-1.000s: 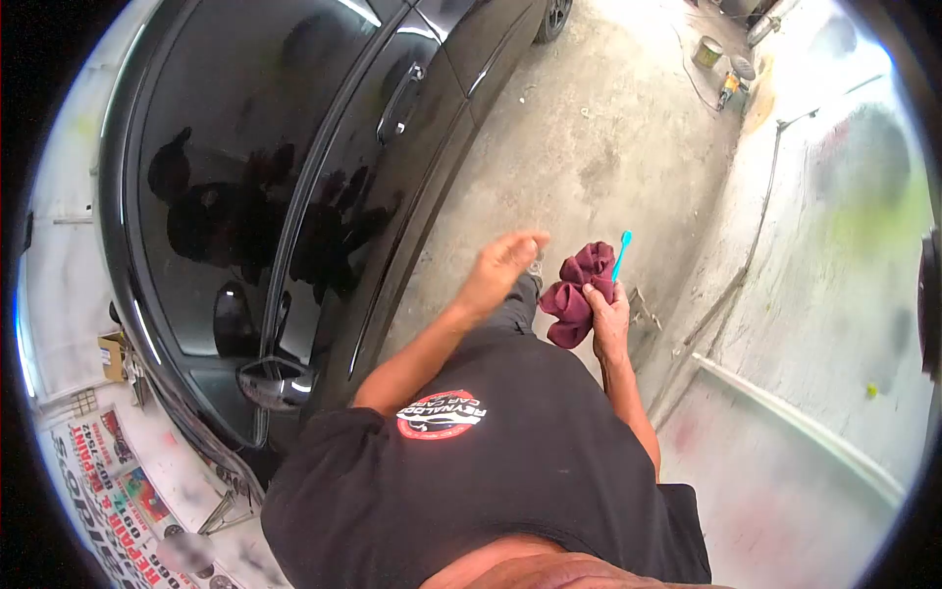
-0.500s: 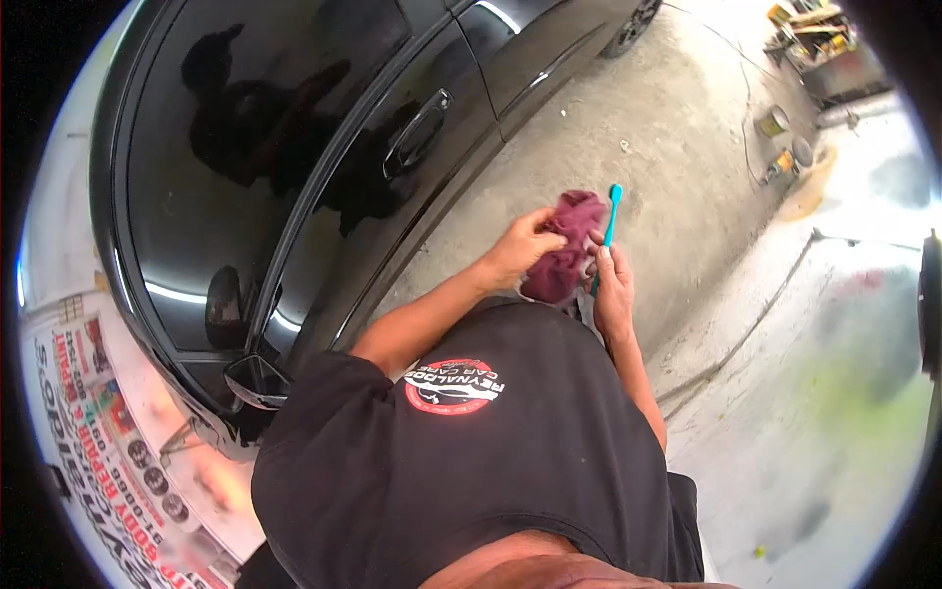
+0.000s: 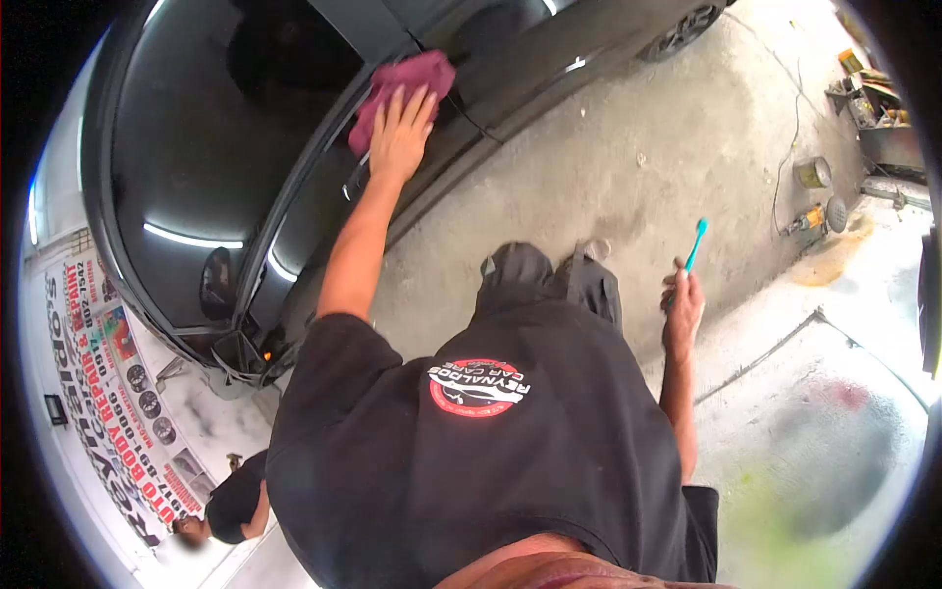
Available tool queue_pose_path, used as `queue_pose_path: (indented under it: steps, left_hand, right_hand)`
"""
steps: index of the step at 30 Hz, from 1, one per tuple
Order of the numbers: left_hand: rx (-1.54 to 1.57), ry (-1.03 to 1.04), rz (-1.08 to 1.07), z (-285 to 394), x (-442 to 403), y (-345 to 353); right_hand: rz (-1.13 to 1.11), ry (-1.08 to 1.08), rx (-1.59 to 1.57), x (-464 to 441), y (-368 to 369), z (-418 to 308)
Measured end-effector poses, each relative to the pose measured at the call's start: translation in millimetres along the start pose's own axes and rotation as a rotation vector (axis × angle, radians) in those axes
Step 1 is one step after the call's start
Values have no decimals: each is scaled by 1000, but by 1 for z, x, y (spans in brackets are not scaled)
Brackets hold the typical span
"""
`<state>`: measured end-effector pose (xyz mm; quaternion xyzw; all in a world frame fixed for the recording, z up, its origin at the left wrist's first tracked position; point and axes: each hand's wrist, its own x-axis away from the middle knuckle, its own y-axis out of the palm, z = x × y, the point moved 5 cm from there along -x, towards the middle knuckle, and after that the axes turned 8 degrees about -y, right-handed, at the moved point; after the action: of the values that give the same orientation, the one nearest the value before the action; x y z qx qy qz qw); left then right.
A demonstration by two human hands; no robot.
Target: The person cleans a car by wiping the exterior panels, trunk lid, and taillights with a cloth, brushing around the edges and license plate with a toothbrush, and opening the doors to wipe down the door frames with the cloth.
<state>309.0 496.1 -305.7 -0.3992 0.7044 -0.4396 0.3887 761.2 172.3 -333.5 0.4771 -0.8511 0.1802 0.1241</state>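
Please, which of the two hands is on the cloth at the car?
The left hand, spread over the maroon cloth against the black car; the right hand is away from the car, holding a turquoise toothbrush.

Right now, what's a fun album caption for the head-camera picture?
Left hand flat on a purple cloth against a black car; right hand holding a blue toothbrush.

Creased matt cloth (image 3: 417, 79), glossy car (image 3: 481, 69)
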Motion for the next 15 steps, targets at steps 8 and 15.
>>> queue_pose_path:
  steps: [8,15]
  left_hand:
    - [-244,251,-198,-1,19,9]
    - [-203,467,-85,30,-55,-1]
  right_hand:
    - [48,-35,-150,-66,-19,-28]
    - [76,100,-239,-56,-31,1]
